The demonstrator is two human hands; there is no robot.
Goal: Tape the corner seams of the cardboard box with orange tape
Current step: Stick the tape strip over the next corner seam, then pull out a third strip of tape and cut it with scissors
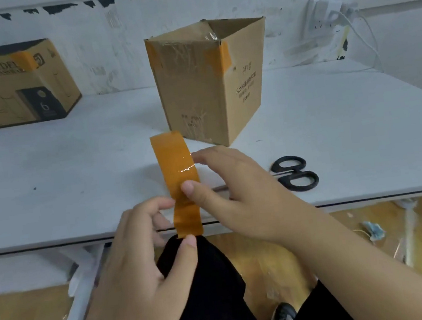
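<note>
Bench (71, 161): white top, scuffed, dark front edge, white legs below; set against a white wall (122, 51) with chipped dark patches along its upper part.

Cardboard box (210, 80): upright at mid-bench, top open, one corner turned toward the viewer; orange patches (220, 57) across its upper corner seams, clear tape on the left face, printed text on the right face.

Orange tape strip (180, 182): loose length held upright over the near bench edge, in front of the box and apart from it.

Left hand (141, 253): grip closed on the strip's lower end, thumb and fingers pinching.

Right hand (237, 191): thumb pressed on the strip's middle, fingers behind it, pinching.

Scissors (295, 173): black handles, flat on the bench right of the hands.

Second box (14, 83): printed carton, far left against the wall, orange patch on its top edge.

Wall socket (325, 16): right side, white cable hanging.

Floor (270, 264): brown, litter at right; dark trousers and a shoe below.
</note>
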